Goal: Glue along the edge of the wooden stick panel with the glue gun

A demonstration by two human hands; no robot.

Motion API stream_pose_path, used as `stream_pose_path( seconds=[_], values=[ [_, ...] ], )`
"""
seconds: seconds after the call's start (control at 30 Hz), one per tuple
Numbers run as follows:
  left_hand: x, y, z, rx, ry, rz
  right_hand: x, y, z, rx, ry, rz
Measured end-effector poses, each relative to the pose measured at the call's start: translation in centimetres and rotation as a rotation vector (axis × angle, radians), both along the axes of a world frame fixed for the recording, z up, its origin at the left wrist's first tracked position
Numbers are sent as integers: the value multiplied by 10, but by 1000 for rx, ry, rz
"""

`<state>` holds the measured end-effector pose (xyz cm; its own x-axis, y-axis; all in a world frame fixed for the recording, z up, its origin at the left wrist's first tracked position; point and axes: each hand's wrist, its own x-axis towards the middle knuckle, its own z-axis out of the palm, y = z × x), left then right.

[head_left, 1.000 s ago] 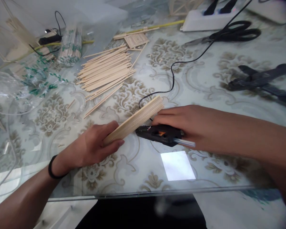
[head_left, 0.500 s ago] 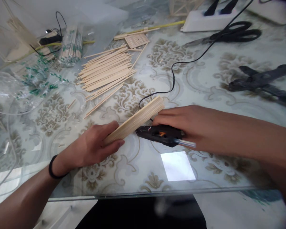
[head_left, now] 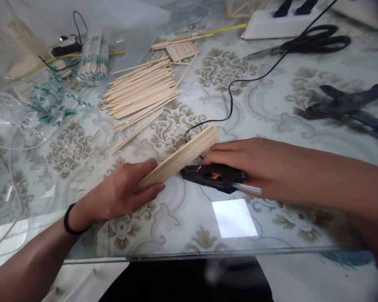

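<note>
My left hand (head_left: 127, 188) is closed on the near end of a flat panel of thin wooden sticks (head_left: 182, 157), which it holds tilted on edge above the table. In my right hand (head_left: 236, 161) is a black glue gun (head_left: 212, 177), lying sideways with a clear glue stick (head_left: 247, 188) poking out of its back. The gun's nozzle points left and meets the panel's lower edge or sits just behind it; I cannot tell which. The right fingers are partly hidden behind the gun.
Loose wooden sticks (head_left: 141, 90) lie in a pile beyond my hands, near a small stick panel (head_left: 182, 50). Scissors (head_left: 318, 42), dark pliers (head_left: 349, 105) and a white power strip (head_left: 274, 24) are at the right. Wrapped stick bundles (head_left: 94, 58) and plastic wrappers (head_left: 44, 105) lie left. A black cord (head_left: 231, 92) crosses the table.
Both hands, the panel and the glue gun keep almost the same positions. The whole view has shifted very slightly.
</note>
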<state>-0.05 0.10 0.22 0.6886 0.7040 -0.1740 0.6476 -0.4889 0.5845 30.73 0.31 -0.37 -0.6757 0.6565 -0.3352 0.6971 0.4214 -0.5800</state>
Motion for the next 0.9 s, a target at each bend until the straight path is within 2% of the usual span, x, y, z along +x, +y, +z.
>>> stream_pose_path(
  seconds=[0.57, 0.7, 0.9],
  values=[
    [1, -1, 3, -51, 35, 24, -2, 2, 0, -55, -85, -26],
    [2, 0, 3, -51, 31, 21, -1, -1, -1, -42, -30, -23],
    [2, -1, 4, -38, 34, 22, -2, 0, 1, -36, -75, -30]
  ],
)
